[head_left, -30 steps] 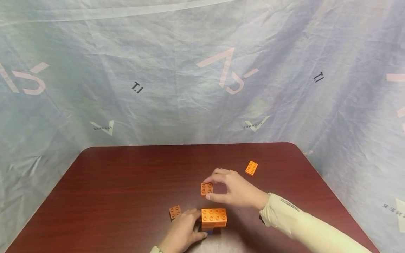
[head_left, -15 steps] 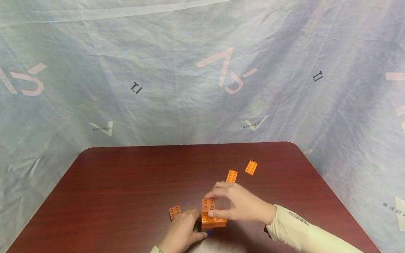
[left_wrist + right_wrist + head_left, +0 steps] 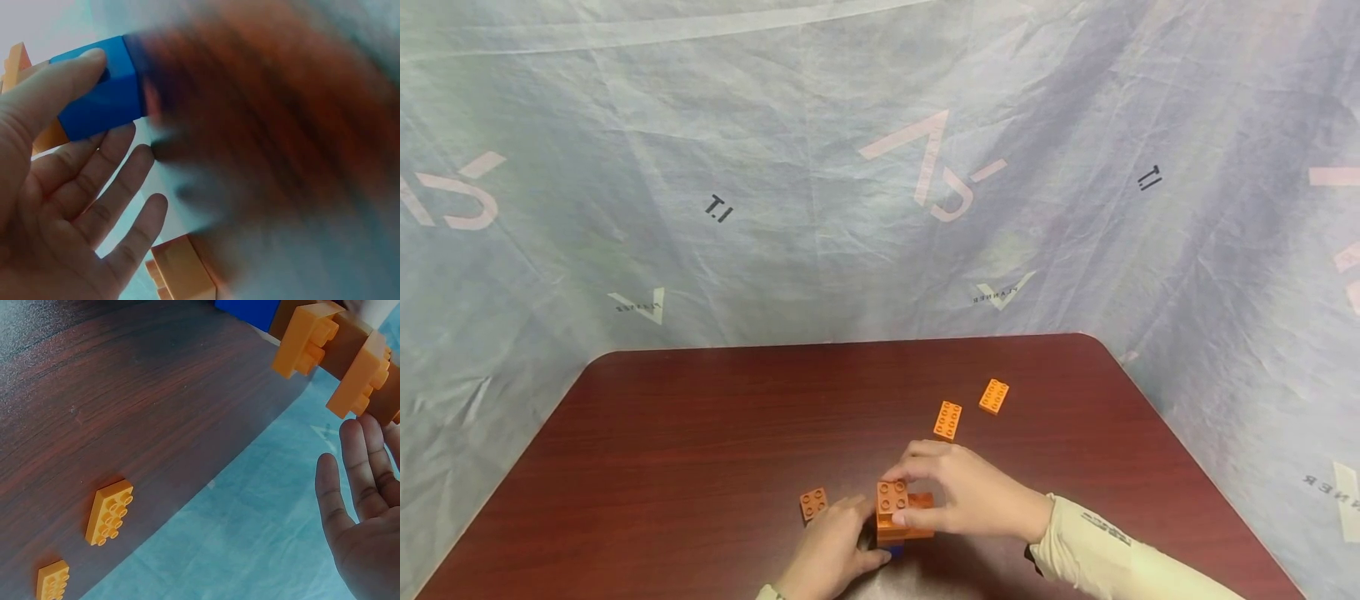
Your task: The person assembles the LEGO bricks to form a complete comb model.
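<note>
A stack of toy building bricks stands near the front of the table. At its foot, my left hand (image 3: 831, 546) grips a blue brick (image 3: 103, 94) between thumb and fingers. Above the blue are darker orange pieces and two wider orange bricks, the lower orange brick (image 3: 299, 342) and the upper orange brick (image 3: 357, 378), both jutting sideways. On top sits a brownish-orange square brick (image 3: 892, 492) with its studs up, and my right hand (image 3: 970, 492) pinches it. Whether that brick is fully seated cannot be told.
A second brownish-orange square brick (image 3: 813, 503) lies just beyond my left hand. Two flat orange bricks, the nearer brick (image 3: 947, 420) and the farther brick (image 3: 993, 396), lie behind my right hand on the dark red table (image 3: 715, 425). A grey printed cloth (image 3: 820, 208) hangs behind.
My right hand has brought the square brick toward me and down onto the top of the stack. My left hand has stayed at the stack's foot.
</note>
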Motion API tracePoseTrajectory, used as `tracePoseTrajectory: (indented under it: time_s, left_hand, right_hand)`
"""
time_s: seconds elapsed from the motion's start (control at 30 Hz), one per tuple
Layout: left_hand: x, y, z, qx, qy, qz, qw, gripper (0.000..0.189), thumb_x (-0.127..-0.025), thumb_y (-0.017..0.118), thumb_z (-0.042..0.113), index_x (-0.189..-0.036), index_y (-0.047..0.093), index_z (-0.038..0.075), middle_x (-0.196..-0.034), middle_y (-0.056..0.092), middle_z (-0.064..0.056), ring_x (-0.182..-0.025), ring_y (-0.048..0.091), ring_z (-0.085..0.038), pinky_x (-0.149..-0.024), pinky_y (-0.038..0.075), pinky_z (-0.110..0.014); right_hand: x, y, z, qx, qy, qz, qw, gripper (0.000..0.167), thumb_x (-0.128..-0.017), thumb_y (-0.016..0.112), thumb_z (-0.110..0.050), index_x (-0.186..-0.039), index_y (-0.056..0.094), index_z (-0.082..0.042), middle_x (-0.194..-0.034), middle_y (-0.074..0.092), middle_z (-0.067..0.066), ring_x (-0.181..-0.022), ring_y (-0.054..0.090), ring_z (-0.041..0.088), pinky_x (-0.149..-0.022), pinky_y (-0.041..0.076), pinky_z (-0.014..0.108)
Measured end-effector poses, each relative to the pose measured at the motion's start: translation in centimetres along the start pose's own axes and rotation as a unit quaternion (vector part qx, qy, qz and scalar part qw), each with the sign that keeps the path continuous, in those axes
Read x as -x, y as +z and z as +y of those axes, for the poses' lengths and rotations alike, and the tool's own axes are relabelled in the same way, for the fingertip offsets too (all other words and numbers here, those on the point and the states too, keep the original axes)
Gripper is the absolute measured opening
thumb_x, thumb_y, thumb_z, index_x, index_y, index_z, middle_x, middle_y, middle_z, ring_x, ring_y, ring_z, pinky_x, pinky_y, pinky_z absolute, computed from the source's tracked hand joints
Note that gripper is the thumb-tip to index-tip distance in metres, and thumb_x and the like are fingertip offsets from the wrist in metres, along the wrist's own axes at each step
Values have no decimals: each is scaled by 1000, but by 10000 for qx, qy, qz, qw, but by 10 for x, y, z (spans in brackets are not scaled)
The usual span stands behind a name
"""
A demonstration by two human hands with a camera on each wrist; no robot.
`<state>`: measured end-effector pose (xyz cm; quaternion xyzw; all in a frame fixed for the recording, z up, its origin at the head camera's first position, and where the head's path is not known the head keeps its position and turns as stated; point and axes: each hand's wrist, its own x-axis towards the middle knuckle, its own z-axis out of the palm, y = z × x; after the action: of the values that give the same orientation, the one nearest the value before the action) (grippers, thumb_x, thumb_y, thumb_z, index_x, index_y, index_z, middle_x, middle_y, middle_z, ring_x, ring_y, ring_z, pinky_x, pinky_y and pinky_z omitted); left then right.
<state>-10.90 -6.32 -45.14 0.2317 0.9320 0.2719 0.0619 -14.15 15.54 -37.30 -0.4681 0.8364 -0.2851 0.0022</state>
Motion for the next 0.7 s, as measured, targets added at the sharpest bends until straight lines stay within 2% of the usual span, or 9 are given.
tracePoseTrajectory:
  time_s: [0.27, 0.53, 0.7]
  left_hand:
    - [0, 0, 0, -61, -20, 4, 10000, 42, -77, 89, 31, -108, 72, 9, -96, 67, 4, -92, 66, -20, -78, 57, -45]
    - [1, 1, -1, -58, 86, 81, 9999, 39, -77, 90, 30, -106, 72, 11, -88, 60, 12, -83, 60, -10, -71, 54, -36]
    - [1, 2, -1, -16, 131, 174, 9998, 41, -76, 90, 28, -108, 73, 11, -92, 64, 10, -88, 63, -12, -75, 55, -38]
  right_hand:
    - [0, 1, -2, 157, -65, -26, 9999, 34, -94, 73, -38, -120, 73, -15, -105, 63, -11, -96, 62, 7, -84, 51, 18]
    - [2, 0, -5, 420, -128, -12, 9990, 31, -95, 72, -36, -118, 73, -15, -101, 63, -11, -91, 59, 5, -79, 51, 18]
    - [1, 0, -8, 763, -195, 42, 9969, 29, -95, 72, -35, -117, 74, -16, -100, 63, -11, -90, 57, 4, -78, 51, 20]
